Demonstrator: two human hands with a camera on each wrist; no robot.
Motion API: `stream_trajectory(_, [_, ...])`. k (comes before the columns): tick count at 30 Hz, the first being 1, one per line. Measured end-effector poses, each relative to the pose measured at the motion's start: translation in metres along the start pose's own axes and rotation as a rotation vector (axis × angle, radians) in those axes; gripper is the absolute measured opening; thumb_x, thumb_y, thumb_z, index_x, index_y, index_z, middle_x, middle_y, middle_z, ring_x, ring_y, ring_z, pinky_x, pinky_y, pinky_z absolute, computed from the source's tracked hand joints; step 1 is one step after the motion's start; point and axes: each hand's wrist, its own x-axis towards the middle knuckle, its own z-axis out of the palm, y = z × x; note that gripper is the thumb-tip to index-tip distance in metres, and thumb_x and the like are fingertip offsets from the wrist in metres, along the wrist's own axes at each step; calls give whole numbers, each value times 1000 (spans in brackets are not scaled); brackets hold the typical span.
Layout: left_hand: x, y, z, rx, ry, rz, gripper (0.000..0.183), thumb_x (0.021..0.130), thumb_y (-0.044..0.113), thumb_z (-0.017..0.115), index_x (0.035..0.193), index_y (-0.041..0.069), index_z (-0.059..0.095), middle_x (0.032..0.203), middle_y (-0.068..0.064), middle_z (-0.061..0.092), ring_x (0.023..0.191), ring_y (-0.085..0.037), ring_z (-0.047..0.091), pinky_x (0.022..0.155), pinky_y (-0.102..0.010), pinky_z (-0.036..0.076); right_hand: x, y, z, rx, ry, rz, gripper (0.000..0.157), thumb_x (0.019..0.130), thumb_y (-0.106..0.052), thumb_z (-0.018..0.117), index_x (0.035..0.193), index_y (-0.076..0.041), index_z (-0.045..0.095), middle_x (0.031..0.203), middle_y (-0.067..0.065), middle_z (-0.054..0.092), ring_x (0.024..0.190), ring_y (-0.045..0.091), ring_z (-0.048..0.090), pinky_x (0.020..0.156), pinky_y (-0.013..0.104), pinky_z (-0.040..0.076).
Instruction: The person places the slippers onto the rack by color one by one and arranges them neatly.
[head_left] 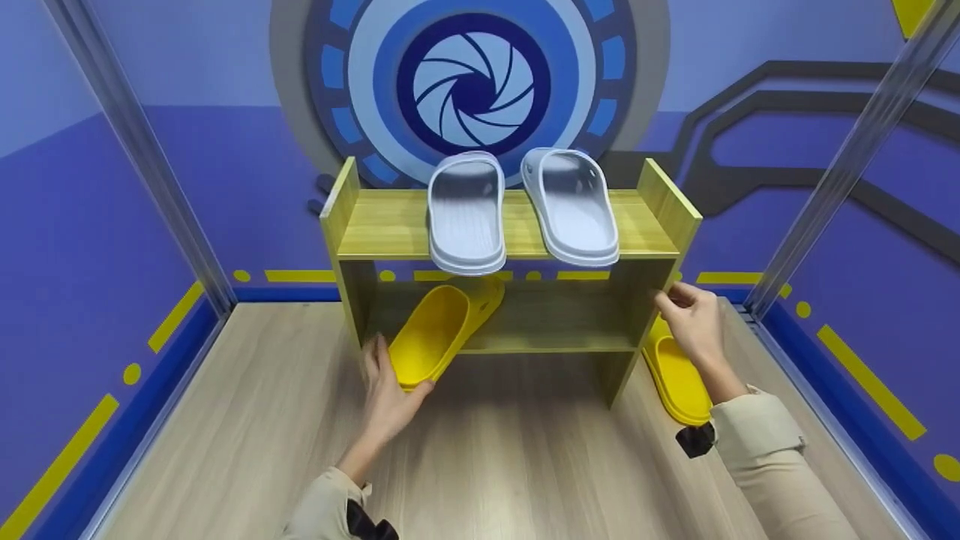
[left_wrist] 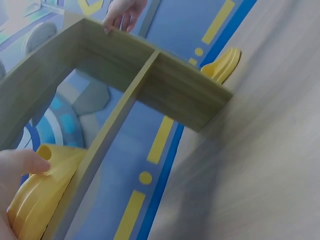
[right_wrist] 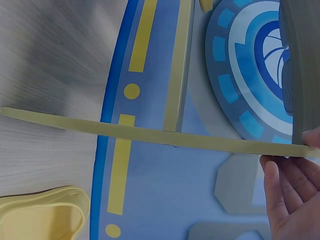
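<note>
My left hand [head_left: 391, 401] grips a yellow clog [head_left: 431, 337] at its closed end, thumb on one side and fingers on the other. The clog lies slantwise over the left part of the lower shelf [head_left: 555, 349] of a small wooden shoe rack [head_left: 390, 223]. In the left wrist view its ridged side sits right at the shelf's front edge. On the other side, my right hand [head_left: 694, 322] pinches the rack's right side panel [right_wrist: 225, 143] between thumb and fingers. A second yellow clog [head_left: 679, 382] rests on the floor beside that panel, partly hidden by the right hand and wrist.
Two light grey clogs, a left one [head_left: 466, 217] and a right one [head_left: 574, 210], stand side by side on the top shelf, their ends jutting over its front edge. Behind the rack rises a blue patterned wall [head_left: 217, 172]. Metal posts [head_left: 150, 157] mark the corners.
</note>
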Motion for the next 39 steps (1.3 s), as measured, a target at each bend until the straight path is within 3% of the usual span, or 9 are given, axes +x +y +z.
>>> stream_trajectory(5, [-8, 0, 3, -66, -39, 31, 83, 73, 10, 64, 139, 0, 13, 136, -18, 16, 112, -33, 35, 92, -50, 28, 0, 0, 0, 26, -6, -4, 17, 81, -14, 62, 87, 1, 67, 77, 11, 63, 61, 8, 56, 55, 16, 45])
stream_trajectory(10, [-11, -5, 7, -97, 22, 135, 75, 69, 13, 73, 132, 3, 33, 125, -14, 34, 108, -28, 41, 90, -48, 31, 0, 0, -1, 38, -24, 8, 20, 82, -15, 61, 91, 2, 66, 81, 13, 63, 63, 8, 56, 57, 16, 45])
stream_trajectory(15, [-13, -6, 18, -73, 88, 180, 76, 68, 28, 76, 129, 4, 38, 120, -11, 39, 108, -25, 43, 90, -45, 33, 0, 0, -1, 27, -15, 19, 20, 81, -16, 62, 89, 2, 67, 79, 12, 63, 63, 11, 56, 56, 16, 45])
stream_trajectory(25, [-19, 4, 44, -84, 179, 100, 78, 68, 40, 73, 128, 10, 33, 119, -5, 32, 110, -19, 40, 92, -40, 32, 0, 0, 0, 34, -12, 13, 20, 81, -15, 62, 90, 2, 67, 80, 13, 64, 62, 8, 57, 56, 16, 45])
stream_trajectory(32, [-18, 9, 59, -171, 251, 102, 76, 67, 33, 75, 125, 8, 33, 115, -7, 28, 107, -22, 38, 91, -41, 32, 0, 0, 0, 34, -2, 10, 16, 81, -12, 61, 86, 2, 67, 76, 12, 63, 60, 7, 56, 55, 16, 44])
stream_trajectory(39, [-14, 13, 66, -148, 254, 32, 76, 69, 37, 73, 127, 11, 31, 115, -6, 27, 106, -21, 40, 89, -40, 35, -3, -10, -1, 40, 15, -24, 12, 79, -7, 61, 81, 4, 66, 71, 13, 62, 56, 9, 54, 52, 15, 42])
